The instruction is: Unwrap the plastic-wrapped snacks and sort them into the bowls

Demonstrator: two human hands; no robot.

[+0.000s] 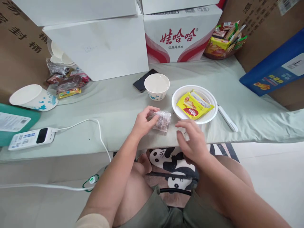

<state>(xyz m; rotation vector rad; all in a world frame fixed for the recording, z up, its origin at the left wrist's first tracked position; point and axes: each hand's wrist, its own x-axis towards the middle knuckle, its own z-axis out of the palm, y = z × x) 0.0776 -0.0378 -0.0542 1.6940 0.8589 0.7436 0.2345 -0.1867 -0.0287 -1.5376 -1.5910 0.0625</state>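
Note:
My left hand [146, 121] is closed on a small clear-wrapped packet [162, 121] with dark brownish contents, at the near side of the cloth-covered table. Off to its right, my right hand [191, 139] hovers near the table edge, fingers apart and slightly blurred, holding nothing. Just beyond the packet stands a white paper bowl [157, 83] with a blue print. A white round plastic dish [175, 106] lies to the right and bears a yellow snack packet [193, 106]. Beside that dish rests a white-handled knife [228, 118], its blade partly hidden.
Behind the paper bowl lies a black phone [142, 83]. White cartons [106, 47] line the back. A basket of snacks [222, 47] sits at the back right, near a blue box [273, 68]. At left are a tipped paper tub [35, 97], wrapped snacks [70, 83] and a corded power strip [33, 138].

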